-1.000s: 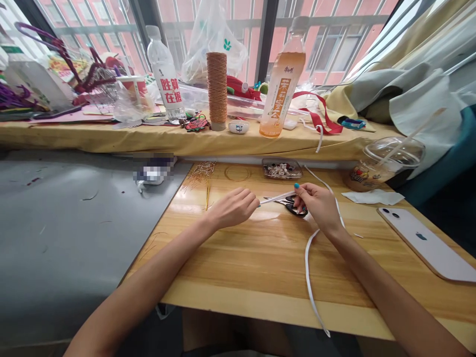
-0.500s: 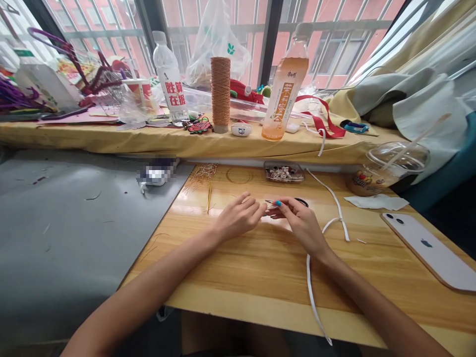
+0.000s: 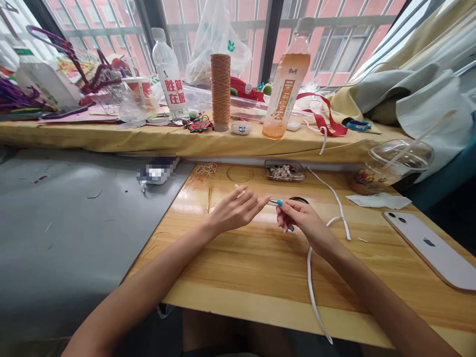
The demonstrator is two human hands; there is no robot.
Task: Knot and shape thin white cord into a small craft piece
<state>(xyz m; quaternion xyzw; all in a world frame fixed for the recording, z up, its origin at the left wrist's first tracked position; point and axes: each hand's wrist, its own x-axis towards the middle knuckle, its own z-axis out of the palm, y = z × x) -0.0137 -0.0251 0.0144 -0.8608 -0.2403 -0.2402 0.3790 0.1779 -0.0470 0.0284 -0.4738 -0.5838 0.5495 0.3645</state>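
Observation:
My left hand (image 3: pixel 238 207) is over the wooden table, its index finger stretched towards my right hand. A small white bit shows at its far fingers; whether it is a nail or something held, I cannot tell. My right hand (image 3: pixel 297 215), with blue nails, pinches a thin, light strip (image 3: pixel 273 202) between thumb and finger. The strip's left end meets my left fingertips. A black loop (image 3: pixel 299 200), like a scissors handle, shows behind my right hand. White flat cord (image 3: pixel 311 287) lies beneath and beside my right wrist.
A clear box of small pieces (image 3: pixel 285 171) stands at the table's back. Gold tweezers (image 3: pixel 209 196) and brown thread scraps (image 3: pixel 201 179) lie left. At right are a phone (image 3: pixel 427 248), tissue (image 3: pixel 379 200) and drink cup (image 3: pixel 372 176). Bottles and a thread spool (image 3: pixel 220 94) line the sill.
My hands have drawn slightly apart, and more of the thin strip shows between them. My left index finger has straightened, and my right fingers have turned downward.

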